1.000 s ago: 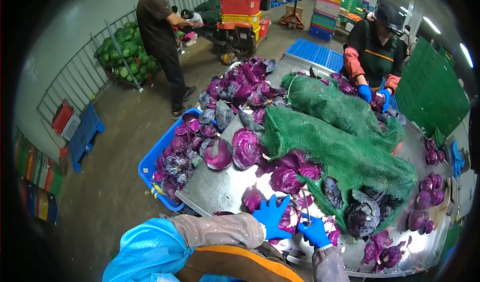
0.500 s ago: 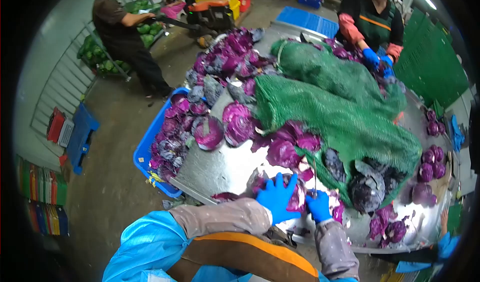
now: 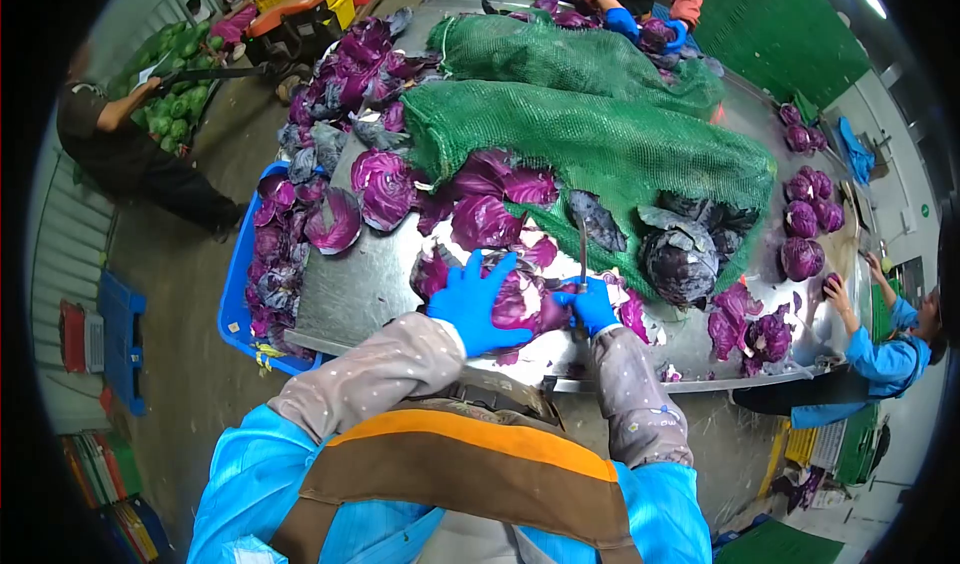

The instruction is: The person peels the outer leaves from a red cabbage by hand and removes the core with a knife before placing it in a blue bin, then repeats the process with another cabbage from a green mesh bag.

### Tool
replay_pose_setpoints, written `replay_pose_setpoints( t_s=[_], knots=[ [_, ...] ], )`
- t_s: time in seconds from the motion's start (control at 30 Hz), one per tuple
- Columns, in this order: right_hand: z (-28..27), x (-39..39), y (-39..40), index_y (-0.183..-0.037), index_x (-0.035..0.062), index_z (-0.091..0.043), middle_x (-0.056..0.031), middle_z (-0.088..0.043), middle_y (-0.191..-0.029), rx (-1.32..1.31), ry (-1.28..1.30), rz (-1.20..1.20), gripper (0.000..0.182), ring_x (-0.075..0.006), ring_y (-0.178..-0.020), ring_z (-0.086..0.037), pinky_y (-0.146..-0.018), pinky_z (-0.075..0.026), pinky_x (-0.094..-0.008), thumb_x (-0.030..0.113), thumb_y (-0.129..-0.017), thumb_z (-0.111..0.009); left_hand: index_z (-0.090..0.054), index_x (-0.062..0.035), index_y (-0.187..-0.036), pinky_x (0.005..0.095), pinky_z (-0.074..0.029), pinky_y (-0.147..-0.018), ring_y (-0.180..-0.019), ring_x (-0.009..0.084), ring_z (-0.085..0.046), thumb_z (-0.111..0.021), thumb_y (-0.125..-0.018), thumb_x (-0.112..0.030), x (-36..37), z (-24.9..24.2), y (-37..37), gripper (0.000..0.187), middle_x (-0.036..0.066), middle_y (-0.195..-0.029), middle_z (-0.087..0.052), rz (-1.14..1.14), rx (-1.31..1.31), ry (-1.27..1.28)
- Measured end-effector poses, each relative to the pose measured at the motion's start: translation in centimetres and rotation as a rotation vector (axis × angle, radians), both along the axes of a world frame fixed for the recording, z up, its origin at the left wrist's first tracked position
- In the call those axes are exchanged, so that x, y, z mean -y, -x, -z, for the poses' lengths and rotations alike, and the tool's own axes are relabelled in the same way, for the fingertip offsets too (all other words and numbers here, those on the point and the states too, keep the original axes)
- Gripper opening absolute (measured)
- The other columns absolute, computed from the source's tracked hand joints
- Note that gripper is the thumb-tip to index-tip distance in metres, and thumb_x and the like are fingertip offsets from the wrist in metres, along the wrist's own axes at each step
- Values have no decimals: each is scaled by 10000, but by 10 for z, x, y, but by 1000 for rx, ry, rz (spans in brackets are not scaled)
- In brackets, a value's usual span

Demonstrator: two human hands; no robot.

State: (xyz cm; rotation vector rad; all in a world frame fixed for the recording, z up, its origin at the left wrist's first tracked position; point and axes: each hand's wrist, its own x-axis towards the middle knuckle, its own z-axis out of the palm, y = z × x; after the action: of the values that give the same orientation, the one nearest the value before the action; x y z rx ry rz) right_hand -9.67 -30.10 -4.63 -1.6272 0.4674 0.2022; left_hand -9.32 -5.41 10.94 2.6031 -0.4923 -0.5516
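My left hand [image 3: 472,307], in a blue glove, lies with fingers spread on a partly stripped red cabbage [image 3: 520,302] near the table's front edge. Just right of it, my right hand [image 3: 594,307], also gloved in blue, is closed around a knife [image 3: 583,252]. The blade points up and away from me; the handle is mostly hidden in the fist. Loose purple leaves [image 3: 485,222] lie beyond my hands. To the right, a dark-leaved cabbage [image 3: 680,262] sits at the mouth of a green mesh sack [image 3: 600,139].
A blue bin [image 3: 235,299] heaped with purple leaves stands left of the metal table [image 3: 345,299]. Trimmed cabbages [image 3: 801,219] line the right side. A co-worker's gloved hands [image 3: 622,26] work at the far side; another person [image 3: 888,349] is at the right.
The view has swung right and down, so the table appears shifted left and up. My left hand stays spread on the cabbage and my right hand keeps the knife. A person at the right now shows.
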Motion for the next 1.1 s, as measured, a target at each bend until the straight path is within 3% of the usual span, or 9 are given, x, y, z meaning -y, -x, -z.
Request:
replay_pose_setpoints(
  t_s=[0.07,0.13,0.2,0.27,0.33,0.47,0.77,1.0,1.1],
  knots=[
    [34,4,8,-934,9,-688,-79,-690,-766,81,14,-8,243,-155,-585,-618,-477,-489,-287,-18,-702,-755,-299,-192,-1465,509,-370,-1052,-1291,444,-366,-833,-587,-528,-35,33,-16,1082,217,-1440,-312,66,72,203],
    [44,-17,23,-944,9,-706,-79,-709,-840,70,-35,43,230,-171,-746,-657,-694,-533,-308,3,-718,-749,-247,-106,-1480,425,-233,-1154,-1376,319,-306,-883,-616,-314,-80,76,-40,1094,158,-1486,-301,238,37,651],
    [35,-35,38,-969,19,-702,-96,-712,-842,158,164,30,242,-173,-760,-662,-705,-527,-314,77,-742,-760,-190,-112,-1506,422,-206,-1167,-1401,291,-267,-878,-636,-282,-100,62,-48,1122,148,-1526,-246,173,-210,595],
    [-10,-43,48,-1227,75,-605,-142,-695,-899,242,598,11,506,-230,-731,-672,-662,-521,-339,288,-793,-756,-176,-52,-1500,412,-218,-1163,-1402,293,-269,-888,-621,-310,-85,71,-45,1160,172,-1523,-246,31,-255,675],
    [-59,-45,50,-1362,101,-493,-127,-686,-912,496,841,98,633,-246,-700,-662,-609,-510,-340,336,-823,-726,-201,-21,-1482,412,-248,-1149,-1378,306,-310,-902,-589,-333,-67,67,-43,1177,203,-1489,-292,-62,-189,576],
    [-114,-63,40,-1496,180,-284,-161,-609,-682,348,789,-429,641,-317,-547,-590,-505,-431,-407,442,-952,-498,-156,66,-1456,410,-289,-1129,-1343,353,-352,-907,-519,-473,-49,48,-50,1316,264,-1440,-325,-39,-240,375],
    [-108,-74,25,-1520,150,-136,-238,-626,-691,242,876,-585,734,-411,-586,-616,-527,-470,-490,394,-943,-520,-197,85,-1433,412,-322,-1110,-1311,390,-382,-897,-454,-563,-37,48,-66,1367,292,-1415,-346,106,-184,226],
    [-83,-82,17,-1502,131,-198,-224,-617,-639,196,806,-402,680,-406,-551,-608,-487,-451,-497,418,-959,-488,-189,96,-1437,411,-318,-1115,-1318,380,-386,-887,-466,-571,-38,58,-70,1369,295,-1426,-342,114,-206,231],
    [-81,-88,-5,-1423,114,-377,-236,-619,-645,211,852,-305,589,-428,-614,-618,-534,-464,-521,461,-956,-474,-184,121,-1430,401,-307,-1124,-1342,373,-365,-876,-479,-586,-40,57,-75,1372,296,-1444,-329,35,-286,258]
  ],
)
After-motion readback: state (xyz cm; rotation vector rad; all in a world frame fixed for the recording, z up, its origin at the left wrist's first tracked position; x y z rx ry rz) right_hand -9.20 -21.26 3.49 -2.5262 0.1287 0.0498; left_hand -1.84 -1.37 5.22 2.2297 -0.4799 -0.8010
